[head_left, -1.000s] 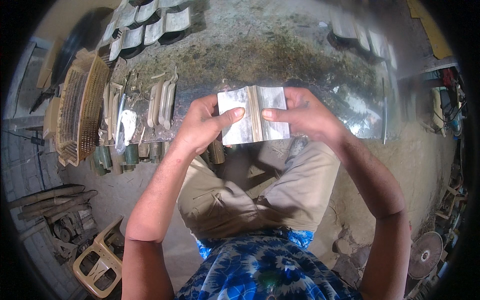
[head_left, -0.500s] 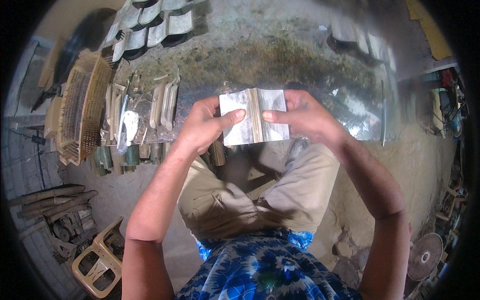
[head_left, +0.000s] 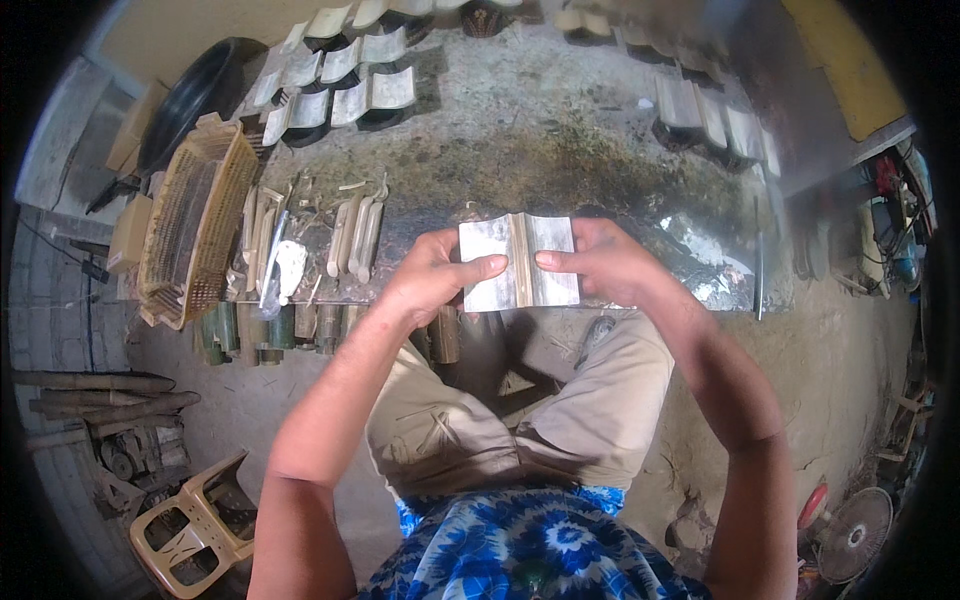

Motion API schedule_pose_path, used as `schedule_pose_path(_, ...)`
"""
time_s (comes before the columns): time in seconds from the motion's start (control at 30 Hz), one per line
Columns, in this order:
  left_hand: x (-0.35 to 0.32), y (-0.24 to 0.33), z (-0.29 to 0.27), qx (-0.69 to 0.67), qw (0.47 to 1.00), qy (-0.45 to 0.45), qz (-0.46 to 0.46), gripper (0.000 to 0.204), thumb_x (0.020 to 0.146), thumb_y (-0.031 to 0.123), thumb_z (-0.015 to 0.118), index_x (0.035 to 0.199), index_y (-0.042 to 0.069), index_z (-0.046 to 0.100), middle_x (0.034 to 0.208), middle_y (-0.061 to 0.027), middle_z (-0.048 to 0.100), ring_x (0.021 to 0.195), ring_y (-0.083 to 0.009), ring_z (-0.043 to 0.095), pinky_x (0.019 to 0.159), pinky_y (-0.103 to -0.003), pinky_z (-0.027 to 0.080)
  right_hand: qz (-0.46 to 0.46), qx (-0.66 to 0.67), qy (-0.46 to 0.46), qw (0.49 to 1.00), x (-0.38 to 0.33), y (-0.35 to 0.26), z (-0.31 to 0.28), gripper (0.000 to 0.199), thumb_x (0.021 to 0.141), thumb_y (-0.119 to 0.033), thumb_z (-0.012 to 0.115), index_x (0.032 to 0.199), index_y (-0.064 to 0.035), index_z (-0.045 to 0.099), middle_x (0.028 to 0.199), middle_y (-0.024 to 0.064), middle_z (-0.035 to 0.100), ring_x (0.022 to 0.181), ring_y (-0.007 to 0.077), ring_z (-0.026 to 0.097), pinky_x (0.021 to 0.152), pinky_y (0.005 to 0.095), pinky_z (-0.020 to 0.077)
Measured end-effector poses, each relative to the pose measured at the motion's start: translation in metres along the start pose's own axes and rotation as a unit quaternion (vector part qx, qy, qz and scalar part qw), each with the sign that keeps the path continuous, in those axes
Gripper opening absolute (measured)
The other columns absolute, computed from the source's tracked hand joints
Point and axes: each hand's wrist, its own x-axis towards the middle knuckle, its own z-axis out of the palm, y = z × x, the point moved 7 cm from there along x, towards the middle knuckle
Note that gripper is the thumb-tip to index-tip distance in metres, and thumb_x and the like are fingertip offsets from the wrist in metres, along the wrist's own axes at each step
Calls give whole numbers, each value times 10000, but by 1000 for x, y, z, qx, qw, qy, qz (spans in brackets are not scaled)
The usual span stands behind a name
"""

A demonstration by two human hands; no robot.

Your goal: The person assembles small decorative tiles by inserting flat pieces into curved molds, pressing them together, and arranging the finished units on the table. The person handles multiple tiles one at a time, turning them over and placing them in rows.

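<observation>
In front of me I hold a book-shaped piece, its two pale grey, slightly curved panels spread apart on either side of a brown, lengthwise-ribbed strip. My left hand grips the left panel, thumb flat on its face and fingers hidden behind. The right panel is pinched the same way by my right hand. Both thumb tips point inward, close to the ribbed strip. The piece is raised near the front edge of the worktable, above my knees.
On the stained worktable, similar pale curved pieces stand in rows at the far left, with more at the far right. A yellow plastic basket and several pale rods occupy the left side. A beige chair stands lower left.
The whole view has shifted, so the table and its contents sit lower in the picture and more of the far rows shows. Both hands keep the same grip on the piece.
</observation>
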Motion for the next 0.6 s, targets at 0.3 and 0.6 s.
schedule_pose_path(0.3,9,2,-2,22,1000,-7,-19,482,833,148,791,1224,-49,590,998,-124,699,816,-172,671,651,-323,542,11,-13,-8,1000,-2,-6,3,409,875,-86,738,1239,34,598,1102,139,695,966,214,697,799,356,597)
schedule_pose_path(0.6,3,8,1,25,1000,-3,-14,525,832,125,781,1280,-52,572,1150,-144,687,1007,-211,655,902,-352,524,26,-58,6,998,-2,-8,2,430,870,-112,753,1243,28,590,1093,115,695,953,184,686,752,324,581)
